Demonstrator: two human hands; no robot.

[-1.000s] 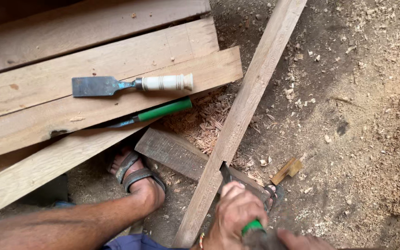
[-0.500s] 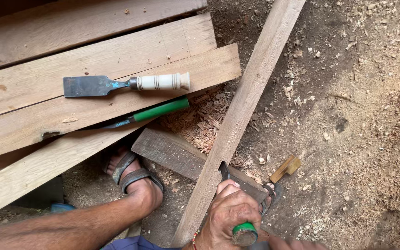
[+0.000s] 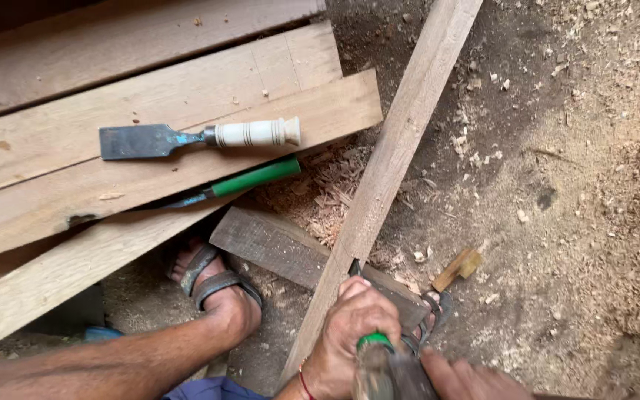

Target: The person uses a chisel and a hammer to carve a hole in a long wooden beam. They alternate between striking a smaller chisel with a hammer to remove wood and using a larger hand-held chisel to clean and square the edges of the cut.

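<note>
My left hand (image 3: 346, 326) is shut around a green-handled chisel (image 3: 372, 341). Its blade tip (image 3: 354, 268) rests against the edge of a long pale wooden batten (image 3: 394, 155) that runs diagonally across the ground. Just below the chisel handle is a blurred wooden mallet (image 3: 379, 374), and my right hand (image 3: 468, 381) holds it at the bottom edge of the view. Most of my right hand is cut off by the frame.
Stacked planks (image 3: 75, 215) at the left carry a wide chisel with a white handle (image 3: 198, 137) and a second green-handled chisel (image 3: 250, 179). A dark board (image 3: 275, 248) lies under the batten. My sandalled feet (image 3: 216, 285) stand on sawdust, near a small wood offcut (image 3: 457, 268).
The mallet has come in blurred against the end of the chisel handle. My left hand and the chisel have shifted slightly up along the batten.
</note>
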